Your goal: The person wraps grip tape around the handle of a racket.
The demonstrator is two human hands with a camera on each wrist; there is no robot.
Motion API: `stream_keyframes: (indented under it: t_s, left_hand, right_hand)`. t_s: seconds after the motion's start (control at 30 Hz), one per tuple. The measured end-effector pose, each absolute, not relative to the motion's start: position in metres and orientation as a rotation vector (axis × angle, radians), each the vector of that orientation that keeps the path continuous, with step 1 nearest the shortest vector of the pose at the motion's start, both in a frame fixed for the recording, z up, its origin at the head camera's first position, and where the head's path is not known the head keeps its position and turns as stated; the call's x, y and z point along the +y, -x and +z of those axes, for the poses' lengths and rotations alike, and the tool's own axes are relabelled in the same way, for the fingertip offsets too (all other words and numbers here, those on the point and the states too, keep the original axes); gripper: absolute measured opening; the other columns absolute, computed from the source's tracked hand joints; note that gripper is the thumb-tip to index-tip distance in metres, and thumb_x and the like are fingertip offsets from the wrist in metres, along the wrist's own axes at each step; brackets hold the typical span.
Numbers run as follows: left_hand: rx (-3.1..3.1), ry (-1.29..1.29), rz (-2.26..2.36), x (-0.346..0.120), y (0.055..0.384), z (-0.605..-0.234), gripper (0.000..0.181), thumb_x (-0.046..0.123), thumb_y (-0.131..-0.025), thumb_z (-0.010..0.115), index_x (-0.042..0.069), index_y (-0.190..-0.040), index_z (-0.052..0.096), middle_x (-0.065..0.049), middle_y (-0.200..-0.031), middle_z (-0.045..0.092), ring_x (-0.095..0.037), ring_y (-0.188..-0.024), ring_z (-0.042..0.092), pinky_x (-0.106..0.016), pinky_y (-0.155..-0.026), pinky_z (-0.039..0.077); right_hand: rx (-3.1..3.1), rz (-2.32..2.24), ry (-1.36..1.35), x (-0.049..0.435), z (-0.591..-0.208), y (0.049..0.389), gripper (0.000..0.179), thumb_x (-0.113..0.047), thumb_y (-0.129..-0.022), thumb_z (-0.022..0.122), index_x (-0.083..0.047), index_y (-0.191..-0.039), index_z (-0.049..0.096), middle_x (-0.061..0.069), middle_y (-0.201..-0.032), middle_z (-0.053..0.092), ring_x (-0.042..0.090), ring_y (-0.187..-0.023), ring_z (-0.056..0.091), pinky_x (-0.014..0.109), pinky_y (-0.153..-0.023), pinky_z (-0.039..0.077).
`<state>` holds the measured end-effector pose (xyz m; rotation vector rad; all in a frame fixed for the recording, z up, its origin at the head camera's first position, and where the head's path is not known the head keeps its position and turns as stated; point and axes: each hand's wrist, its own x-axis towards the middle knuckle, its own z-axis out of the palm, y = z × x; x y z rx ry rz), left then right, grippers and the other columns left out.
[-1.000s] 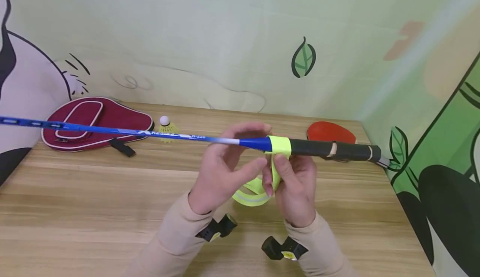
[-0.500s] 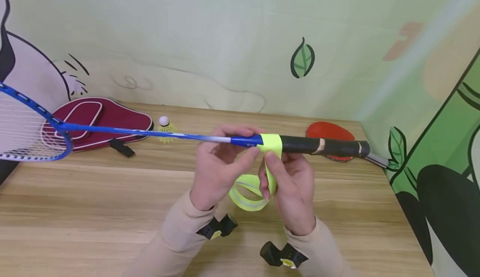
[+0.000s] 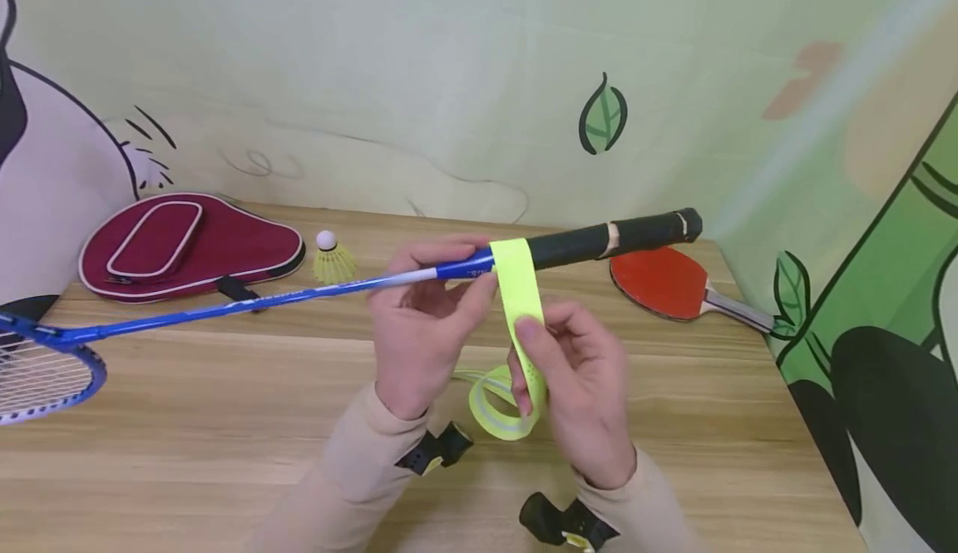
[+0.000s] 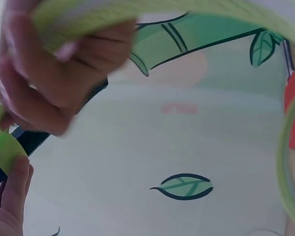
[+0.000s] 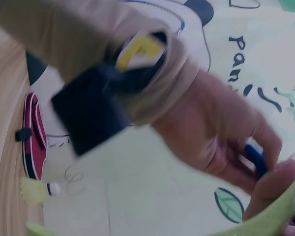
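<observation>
The left hand steadies the badminton racket by its cone above the table, so the right hand, pinching the neon-yellow grip tape, should ideally wind it taut, slanted and overlapping.

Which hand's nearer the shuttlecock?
Left. In the head view, the left hand, holding the racket, is a little right of the shuttlecock and lower in frame; the right hand, pinching the neon strip, is farther right, beyond the left.
</observation>
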<state>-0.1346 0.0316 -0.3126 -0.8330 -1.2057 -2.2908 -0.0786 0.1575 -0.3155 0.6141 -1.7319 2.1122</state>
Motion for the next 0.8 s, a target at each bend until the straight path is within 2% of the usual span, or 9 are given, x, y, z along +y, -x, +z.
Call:
stream_keyframes:
  t_s: [0.1, 0.2, 0.27, 0.4, 0.47, 0.57, 0.67, 0.8]
  left_hand:
    - [-1.185, 0.815, -2.287, 0.030, 0.131, -0.309, 0.026, -0.015, -0.076, 0.072, -0.015, -0.098, 0.057, -0.015, -0.104, 0.069, -0.025, -0.092, 0.068, -0.037, -0.079, 0.058]
    - [-1.201, 0.819, -2.288, 0.032, 0.128, -0.308, 0.029, -0.012, -0.077, 0.074, -0.022, -0.096, 0.053, -0.013, -0.101, 0.070, -0.024, -0.090, 0.069, -0.036, -0.078, 0.059]
    - [-1.220, 0.819, -2.301, 0.033, 0.127, -0.309, 0.031, -0.009, -0.078, 0.075, -0.022, -0.096, 0.053, -0.013, -0.100, 0.070, -0.023, -0.089, 0.069, -0.035, -0.077, 0.059]
    - [-1.258, 0.820, -2.342, 0.034, 0.125, -0.309, 0.033, -0.001, -0.081, 0.077, -0.019, -0.096, 0.055, -0.011, -0.098, 0.070, -0.022, -0.088, 0.069, -0.030, -0.076, 0.058]
    - [-1.273, 0.821, -2.360, 0.035, 0.124, -0.309, 0.034, 0.004, -0.082, 0.077, -0.019, -0.096, 0.055, -0.010, -0.096, 0.070, -0.021, -0.085, 0.069, -0.030, -0.074, 0.058]
    - [-1.292, 0.825, -2.370, 0.036, 0.123, -0.309, 0.037, 0.009, -0.084, 0.077, -0.019, -0.095, 0.056, -0.010, -0.092, 0.070, -0.021, -0.078, 0.069, -0.035, -0.070, 0.059]
    - [-1.304, 0.823, -2.373, 0.038, 0.123, -0.309, 0.038, 0.012, -0.085, 0.076, -0.019, -0.094, 0.055, -0.010, -0.088, 0.070, -0.022, -0.070, 0.069, -0.040, -0.065, 0.060]
    - [-1.304, 0.802, -2.392, 0.040, 0.123, -0.311, 0.038, 0.011, -0.086, 0.076, -0.019, -0.093, 0.054, -0.009, -0.084, 0.070, -0.022, -0.066, 0.068, -0.040, -0.062, 0.060]
  right_hand:
    - [-1.784, 2.111, -0.600, 0.160, -0.320, 0.085, 0.012, -0.002, -0.099, 0.054, 0.007, -0.092, 0.049, 0.014, -0.063, 0.051, 0.019, -0.044, 0.048, 0.030, -0.034, 0.043]
    - [-1.754, 2.128, -0.609, 0.162, -0.325, 0.093, 0.006, 0.000, -0.098, 0.053, 0.003, -0.093, 0.050, 0.011, -0.064, 0.052, 0.018, -0.045, 0.050, 0.030, -0.035, 0.045]
    - [-1.699, 2.149, -0.638, 0.163, -0.327, 0.098, 0.005, 0.003, -0.098, 0.053, -0.001, -0.100, 0.051, 0.008, -0.068, 0.053, 0.015, -0.046, 0.050, 0.029, -0.033, 0.043]
    - [-1.591, 2.167, -0.747, 0.166, -0.329, 0.103, 0.032, 0.006, -0.096, 0.052, -0.003, -0.127, 0.048, 0.004, -0.086, 0.059, 0.012, -0.048, 0.046, 0.023, -0.029, 0.032]
    - [-1.544, 2.141, -0.810, 0.168, -0.330, 0.106, 0.042, 0.009, -0.095, 0.051, -0.003, -0.135, 0.046, 0.003, -0.090, 0.060, 0.013, -0.046, 0.043, 0.022, -0.030, 0.027]
    - [-1.479, 2.089, -0.855, 0.170, -0.332, 0.110, 0.039, 0.008, -0.093, 0.055, -0.001, -0.131, 0.053, 0.003, -0.085, 0.063, 0.011, -0.043, 0.039, 0.020, -0.032, 0.025]
    - [-1.426, 2.044, -0.870, 0.172, -0.334, 0.113, 0.033, 0.004, -0.091, 0.060, 0.000, -0.124, 0.060, 0.003, -0.068, 0.058, 0.010, -0.042, 0.036, 0.020, -0.034, 0.025]
    - [-1.408, 1.999, -0.871, 0.173, -0.337, 0.116, 0.030, 0.000, -0.091, 0.065, 0.001, -0.120, 0.061, 0.003, -0.060, 0.051, 0.012, -0.040, 0.033, 0.020, -0.036, 0.026]
